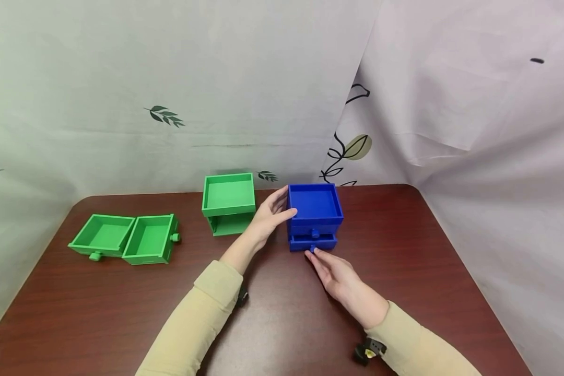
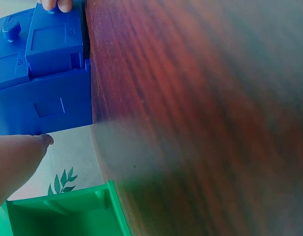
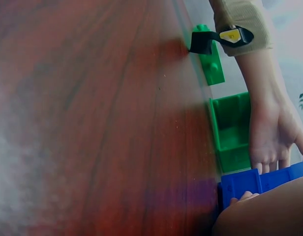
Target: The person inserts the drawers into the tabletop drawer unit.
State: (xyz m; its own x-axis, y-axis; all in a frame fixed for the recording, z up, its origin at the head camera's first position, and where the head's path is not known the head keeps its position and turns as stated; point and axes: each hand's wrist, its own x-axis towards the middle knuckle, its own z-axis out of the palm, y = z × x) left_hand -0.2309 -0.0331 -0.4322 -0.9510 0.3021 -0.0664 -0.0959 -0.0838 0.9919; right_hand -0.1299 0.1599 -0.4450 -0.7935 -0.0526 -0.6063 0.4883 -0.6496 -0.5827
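Note:
A small blue drawer cabinet [image 1: 316, 202] with a tray-like top stands near the table's back edge. Its lower drawer [image 2: 55, 39] sticks out a little from the front, while the upper drawer [image 1: 303, 228] sits in the body. My right hand [image 1: 340, 279] pinches the lower drawer's small round knob [image 1: 312, 249] between thumb and fingers. Against the cabinet's left side rests my left hand [image 1: 267, 218], fingers extended and thumb near the top rim. In the right wrist view, the left fingertips partly disappear behind the blue cabinet.
Left of the blue cabinet stands a green cabinet [image 1: 228, 212] with an open front. Two green drawers [image 1: 105, 232] with knobs lie side by side farther left on the brown table [image 1: 272, 324]. A pale cloth [image 1: 263, 78] hangs behind the table.

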